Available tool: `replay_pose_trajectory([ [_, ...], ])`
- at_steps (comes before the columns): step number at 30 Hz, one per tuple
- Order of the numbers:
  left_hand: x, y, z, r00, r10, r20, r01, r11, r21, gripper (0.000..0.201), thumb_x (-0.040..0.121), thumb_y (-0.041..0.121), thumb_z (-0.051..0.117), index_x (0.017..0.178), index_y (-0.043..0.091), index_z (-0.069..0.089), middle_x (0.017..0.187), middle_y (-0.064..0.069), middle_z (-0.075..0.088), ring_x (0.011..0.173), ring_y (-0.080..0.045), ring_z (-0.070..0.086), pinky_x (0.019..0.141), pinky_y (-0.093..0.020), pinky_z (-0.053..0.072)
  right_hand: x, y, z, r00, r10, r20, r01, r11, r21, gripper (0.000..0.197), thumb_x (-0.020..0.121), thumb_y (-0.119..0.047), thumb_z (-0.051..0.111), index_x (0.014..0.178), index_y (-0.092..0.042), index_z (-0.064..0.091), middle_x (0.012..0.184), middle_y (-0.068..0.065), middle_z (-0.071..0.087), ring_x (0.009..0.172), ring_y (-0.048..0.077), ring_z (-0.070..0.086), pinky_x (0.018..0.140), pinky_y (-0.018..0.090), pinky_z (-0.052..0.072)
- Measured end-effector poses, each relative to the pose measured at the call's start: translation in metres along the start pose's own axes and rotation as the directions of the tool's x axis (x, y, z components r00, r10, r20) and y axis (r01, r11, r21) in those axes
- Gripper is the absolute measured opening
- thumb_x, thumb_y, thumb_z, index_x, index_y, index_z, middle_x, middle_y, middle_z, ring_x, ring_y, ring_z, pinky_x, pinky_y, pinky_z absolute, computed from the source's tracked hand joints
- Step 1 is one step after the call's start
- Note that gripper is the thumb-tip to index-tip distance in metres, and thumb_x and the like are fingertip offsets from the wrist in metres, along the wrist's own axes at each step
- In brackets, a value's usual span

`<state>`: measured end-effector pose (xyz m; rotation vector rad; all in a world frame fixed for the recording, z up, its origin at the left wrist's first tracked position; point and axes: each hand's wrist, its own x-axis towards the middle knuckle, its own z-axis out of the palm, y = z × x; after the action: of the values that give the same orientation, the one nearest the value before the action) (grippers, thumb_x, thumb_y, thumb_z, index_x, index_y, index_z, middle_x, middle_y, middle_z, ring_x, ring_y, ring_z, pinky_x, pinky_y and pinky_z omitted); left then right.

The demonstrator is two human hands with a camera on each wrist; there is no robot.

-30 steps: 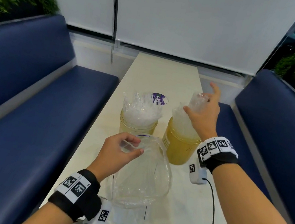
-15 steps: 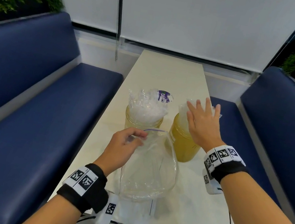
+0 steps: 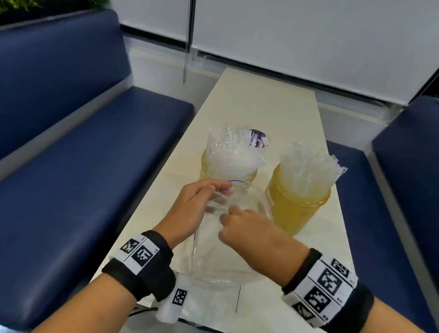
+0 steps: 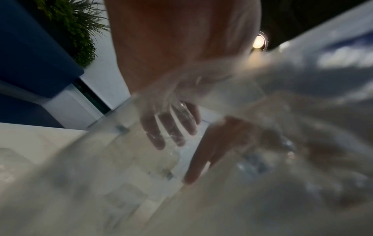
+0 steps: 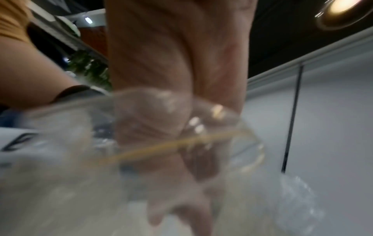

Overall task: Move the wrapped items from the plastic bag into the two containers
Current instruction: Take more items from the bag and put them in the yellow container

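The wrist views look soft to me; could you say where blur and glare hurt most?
Left wrist view: plastic bag smears across the fingers. Right wrist view: motion blur throughout, ceiling lamp glaring. Head view: sharp, edges bowed.

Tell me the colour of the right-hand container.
Translucent amber-yellow container, clearest in the head view.

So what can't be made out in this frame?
- Right hand fingertips: head view, hidden inside the plastic bag.
- Anything left in the bag: wrist views too blurred, film glares.
- Left hand grip on the bag rim: fingers curled, contact unclear.
- Wrapped items: type unreadable.
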<state>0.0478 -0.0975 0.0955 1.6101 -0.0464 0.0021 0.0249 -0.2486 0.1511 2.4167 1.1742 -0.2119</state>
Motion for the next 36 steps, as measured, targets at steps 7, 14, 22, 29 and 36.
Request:
replay_pose_trajectory([
  [7,-0.001,-0.004,0.0,1.0,0.002,-0.006,-0.001,0.999,0.041,0.04,0.107,0.011,0.035,0.116,0.017,0.074,0.109,-0.001,0.076,0.101,-0.021,0.072,0.088,-0.039,0.056,0.008,0.004,0.038,0.994,-0.052,0.098,0.052,0.999,0.007,0.058,0.088,-0.009,0.066,0.139,-0.023,0.042,0.13,0.008,0.054,0.12,0.03,0.051,0.099,0.042,0.04],
  [14,-0.003,-0.003,0.002,1.0,-0.005,0.017,0.004,0.999,0.049,0.033,0.108,0.023,0.042,0.117,0.02,0.073,0.11,0.0,0.075,0.101,-0.019,0.071,0.09,-0.039,0.054,0.012,0.02,0.04,0.998,0.017,0.059,-0.034,0.955,0.294,0.041,0.096,-0.034,0.064,0.133,-0.026,0.049,0.125,0.003,0.06,0.11,0.029,0.06,0.089,0.042,0.051],
  [22,-0.009,-0.011,-0.007,0.966,0.131,0.224,-0.147,0.987,0.058,0.077,0.071,0.065,0.078,0.134,0.022,0.063,0.128,0.002,0.067,0.119,-0.011,0.062,0.099,-0.027,0.053,0.008,0.044,0.015,0.95,0.274,-0.148,-0.117,0.755,0.645,0.044,0.091,-0.051,0.061,0.132,-0.034,0.055,0.122,-0.004,0.067,0.109,0.019,0.062,0.095,0.039,0.051],
  [29,-0.012,-0.017,0.006,0.984,0.121,0.133,-0.153,0.955,0.256,0.083,0.051,0.05,0.099,0.124,0.038,0.06,0.122,0.019,0.064,0.117,0.004,0.057,0.103,-0.028,0.05,0.0,0.052,-0.035,0.899,0.393,-0.195,-0.128,0.659,0.741,0.027,0.094,-0.05,0.062,0.099,-0.024,0.061,0.073,-0.012,0.052,0.06,0.001,0.045,0.061,0.027,0.038],
  [36,0.0,-0.011,0.024,0.982,0.168,-0.081,-0.16,0.983,0.094,0.019,0.085,0.022,0.083,0.101,0.018,0.074,0.091,0.002,0.079,0.086,-0.011,0.075,0.074,-0.035,0.06,0.01,0.039,-0.054,0.778,0.546,-0.311,-0.087,0.584,0.807,0.045,0.086,-0.06,0.065,0.105,-0.02,0.067,0.091,-0.002,0.07,0.078,0.016,0.065,0.074,0.039,0.056],
])
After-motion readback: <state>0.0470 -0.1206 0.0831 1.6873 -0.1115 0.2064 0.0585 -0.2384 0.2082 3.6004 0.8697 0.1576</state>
